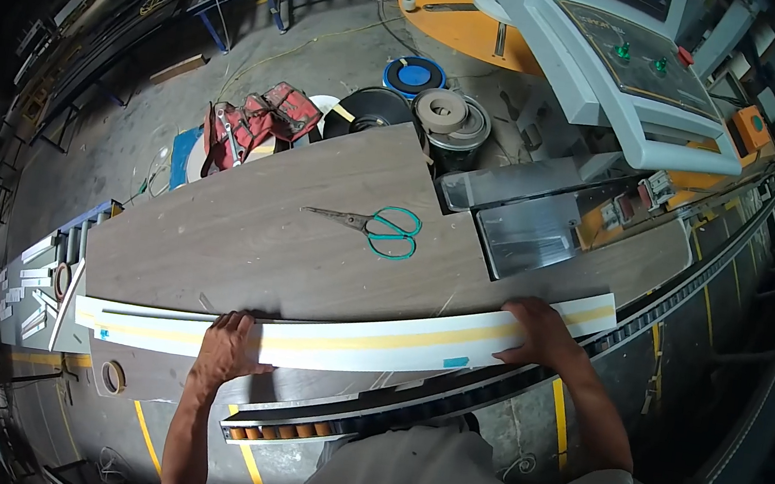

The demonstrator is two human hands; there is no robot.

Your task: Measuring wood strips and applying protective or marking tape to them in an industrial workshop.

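A long white strip-shaped board with a yellow band along its length and blue marks lies across the near part of a brown wood-grain table. My left hand is closed around it left of its middle, the thumb along the near edge. Near the strip's right end my right hand grips it, fingers over the far edge and thumb on the near side. Behind the strip, scissors with teal handles lie on the tabletop, blades to the left.
A tape roll sits at the table's near left corner. A machine control panel overhangs the far right. Beyond the table are a red tool bag and a bucket with rolled banding. A roller rail runs along the near side.
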